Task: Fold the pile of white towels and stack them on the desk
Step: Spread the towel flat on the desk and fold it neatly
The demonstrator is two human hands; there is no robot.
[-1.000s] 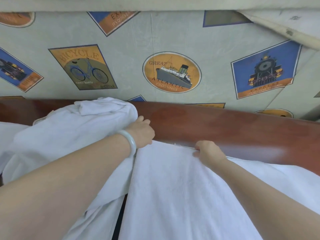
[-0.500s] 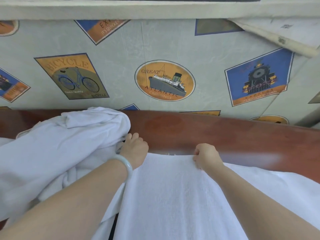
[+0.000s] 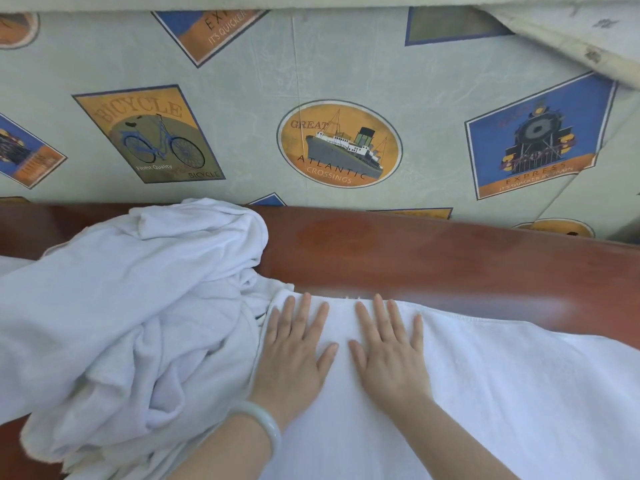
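A white towel (image 3: 502, 393) lies spread flat on the reddish-brown desk (image 3: 433, 265), its far edge running along the desk's middle. My left hand (image 3: 294, 351) and my right hand (image 3: 388, 351) both rest flat on it near that far edge, side by side, fingers straight and slightly spread. A pale bangle sits on my left wrist. To the left, a crumpled pile of white towels (image 3: 131, 313) is heaped on the desk, touching the flat towel's left side.
Behind the desk stands a wall covered in pale paper (image 3: 346, 64) printed with bicycle, ship and train pictures. A loose flap of that paper (image 3: 571, 39) hangs at the upper right. Bare desk wood shows beyond the towel's far edge.
Both hands held the towel's far edge with curled fingers; now they lie flat on it, closer together and nearer me. The towel lies flat on the desk.
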